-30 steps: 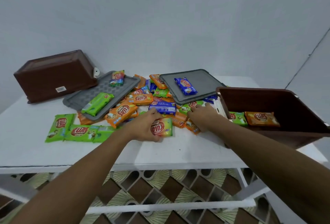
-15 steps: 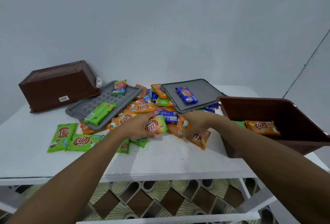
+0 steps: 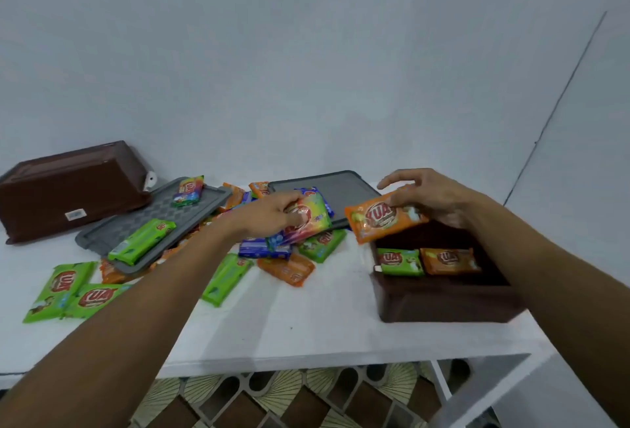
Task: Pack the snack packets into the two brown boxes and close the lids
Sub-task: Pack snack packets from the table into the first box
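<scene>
One orange packet [image 3: 383, 219] pinched in right fingers [image 3: 402, 178], over brown box [image 3: 443, 305]

Noted glossy crinkled film on orange packet [image 3: 383, 219] and rainbow packet [image 3: 313, 219], smooth plastic on brown box [image 3: 443, 305], matt textured plastic on grey lid [image 3: 160, 216].

Two brown boxes [image 3: 443, 301], two grey lids [image 3: 163, 213]

Plain room: bare wall [image 3: 306, 52], white table [image 3: 306, 328], patterned floor tiles [image 3: 272, 400]
</scene>
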### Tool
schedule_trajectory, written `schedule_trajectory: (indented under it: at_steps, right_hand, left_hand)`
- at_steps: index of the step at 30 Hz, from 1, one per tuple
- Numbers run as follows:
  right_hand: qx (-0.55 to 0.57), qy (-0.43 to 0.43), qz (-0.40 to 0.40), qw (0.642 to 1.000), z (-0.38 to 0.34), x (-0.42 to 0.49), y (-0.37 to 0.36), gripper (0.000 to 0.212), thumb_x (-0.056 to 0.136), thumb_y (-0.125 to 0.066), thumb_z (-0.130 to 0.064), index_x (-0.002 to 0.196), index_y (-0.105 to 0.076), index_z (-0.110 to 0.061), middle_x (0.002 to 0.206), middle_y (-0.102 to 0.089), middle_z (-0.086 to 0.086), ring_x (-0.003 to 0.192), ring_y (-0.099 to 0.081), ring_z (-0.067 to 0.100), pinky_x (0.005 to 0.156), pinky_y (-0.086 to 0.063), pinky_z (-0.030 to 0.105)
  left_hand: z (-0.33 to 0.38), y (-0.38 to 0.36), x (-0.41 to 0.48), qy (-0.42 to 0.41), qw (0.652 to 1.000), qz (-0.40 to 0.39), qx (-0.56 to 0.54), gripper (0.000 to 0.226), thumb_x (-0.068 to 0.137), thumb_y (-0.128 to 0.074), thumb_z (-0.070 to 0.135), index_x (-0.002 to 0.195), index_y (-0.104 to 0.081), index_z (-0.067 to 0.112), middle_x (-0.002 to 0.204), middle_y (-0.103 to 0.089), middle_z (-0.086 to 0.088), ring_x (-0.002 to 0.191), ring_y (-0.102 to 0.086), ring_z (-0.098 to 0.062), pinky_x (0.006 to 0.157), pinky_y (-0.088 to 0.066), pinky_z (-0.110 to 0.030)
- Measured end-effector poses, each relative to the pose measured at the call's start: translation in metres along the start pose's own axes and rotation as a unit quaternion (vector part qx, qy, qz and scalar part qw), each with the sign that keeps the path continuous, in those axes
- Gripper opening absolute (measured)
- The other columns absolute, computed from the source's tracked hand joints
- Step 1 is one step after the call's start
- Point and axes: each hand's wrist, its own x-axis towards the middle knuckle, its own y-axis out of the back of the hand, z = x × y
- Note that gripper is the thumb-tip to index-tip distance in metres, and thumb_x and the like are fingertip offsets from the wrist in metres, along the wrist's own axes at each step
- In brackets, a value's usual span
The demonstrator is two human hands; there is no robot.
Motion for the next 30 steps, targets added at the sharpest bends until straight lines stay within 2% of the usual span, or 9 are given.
schedule_trajectory:
  at_steps: [4, 6, 9, 12, 16, 19, 23, 27, 30]
  right_hand:
    - [-0.069, -0.054, 0.023, 0.996, 0.029, -0.016, 0.066, 0.016, 0.081, -0.069, -0.001, 0.096, -0.070, -0.006, 0.092, -0.074, 0.017, 0.076, -0.072, 0.024, 0.068, -0.057, 0.034]
    - [-0.120, -0.071, 0.019, 0.990, 0.045, -0.019, 0.090, 0.014, 0.080, -0.071, -0.001, 0.094, -0.069, -0.003, 0.091, -0.074, 0.017, 0.079, -0.072, 0.026, 0.068, -0.058, 0.036]
    - [-0.203, -0.083, -0.021, 0.975, 0.067, -0.019, 0.114, 0.010, 0.081, -0.071, -0.001, 0.089, -0.068, -0.006, 0.088, -0.074, 0.014, 0.077, -0.071, 0.022, 0.064, -0.058, 0.035]
    - [-0.284, -0.075, -0.058, 0.954, 0.087, -0.012, 0.128, 0.009, 0.080, -0.073, -0.003, 0.082, -0.069, -0.011, 0.078, -0.073, 0.005, 0.076, -0.070, 0.019, 0.074, -0.057, 0.039]
    - [-0.402, -0.026, -0.079, 0.912, 0.103, 0.004, 0.135, 0.019, 0.080, -0.072, -0.008, 0.073, -0.065, -0.024, 0.071, -0.065, -0.014, 0.069, -0.059, 0.002, 0.061, -0.046, 0.019]
    - [-0.447, -0.004, -0.100, 0.889, 0.108, 0.015, 0.135, 0.020, 0.083, -0.068, -0.008, 0.075, -0.064, -0.026, 0.071, -0.061, -0.016, 0.068, -0.054, -0.002, 0.054, -0.038, 0.015]
    - [-0.476, -0.014, -0.189, 0.859, 0.116, 0.022, 0.127, 0.009, 0.084, -0.067, -0.008, 0.089, -0.072, -0.014, 0.078, -0.068, -0.008, 0.077, -0.061, 0.006, 0.064, -0.048, 0.022]
    - [-0.518, -0.018, -0.245, 0.819, 0.129, 0.028, 0.124, 0.006, 0.079, -0.075, -0.014, 0.084, -0.074, -0.013, 0.089, -0.074, 0.001, 0.090, -0.067, 0.017, 0.086, -0.055, 0.036]
    - [-0.526, -0.014, -0.284, 0.801, 0.131, 0.031, 0.126, 0.005, 0.078, -0.075, -0.014, 0.082, -0.075, -0.017, 0.076, -0.071, -0.008, 0.077, -0.065, 0.008, 0.076, -0.052, 0.026]
  left_hand:
    - [0.059, -0.016, 0.037, -0.042, 0.999, -0.002, 0.028, 0.037, 0.097, -0.053, 0.038, 0.130, -0.043, 0.026, 0.119, -0.060, 0.002, 0.106, -0.057, -0.016, 0.093, -0.046, -0.038]
    - [0.090, -0.031, 0.056, -0.076, 0.997, -0.009, 0.027, 0.028, 0.098, -0.052, 0.033, 0.123, -0.041, 0.026, 0.105, -0.060, 0.004, 0.092, -0.057, -0.013, 0.084, -0.046, -0.035]
    - [0.126, -0.059, 0.087, -0.094, 0.993, -0.030, 0.061, 0.022, 0.098, -0.052, 0.029, 0.116, -0.042, 0.021, 0.097, -0.060, -0.004, 0.088, -0.058, -0.022, 0.080, -0.045, -0.040]
    - [0.141, -0.092, 0.118, -0.061, 0.986, -0.093, 0.123, 0.019, 0.097, -0.055, 0.024, 0.111, -0.043, 0.019, 0.090, -0.059, -0.001, 0.083, -0.057, -0.023, 0.074, -0.045, -0.038]
    - [0.145, -0.124, 0.143, -0.005, 0.972, -0.156, 0.177, 0.025, 0.095, -0.058, 0.022, 0.117, -0.049, 0.016, 0.106, -0.063, -0.003, 0.092, -0.060, -0.021, 0.079, -0.048, -0.038]
    - [0.140, -0.138, 0.154, 0.041, 0.959, -0.196, 0.202, 0.030, 0.093, -0.059, 0.022, 0.121, -0.051, 0.017, 0.110, -0.061, -0.004, 0.093, -0.057, -0.020, 0.081, -0.048, -0.037]
    - [0.130, -0.152, 0.159, 0.074, 0.932, -0.294, 0.199, 0.030, 0.092, -0.062, 0.019, 0.120, -0.052, 0.016, 0.106, -0.058, -0.001, 0.097, -0.057, -0.022, 0.083, -0.049, -0.037]
    - [0.129, -0.156, 0.163, 0.071, 0.930, -0.299, 0.199, 0.021, 0.088, -0.067, 0.020, 0.109, -0.066, 0.022, 0.099, -0.064, 0.006, 0.097, -0.058, -0.016, 0.090, -0.048, -0.036]
    - [0.134, -0.156, 0.166, 0.052, 0.922, -0.308, 0.227, 0.025, 0.088, -0.068, 0.023, 0.112, -0.072, 0.022, 0.114, -0.067, 0.005, 0.099, -0.055, -0.010, 0.094, -0.044, -0.031]
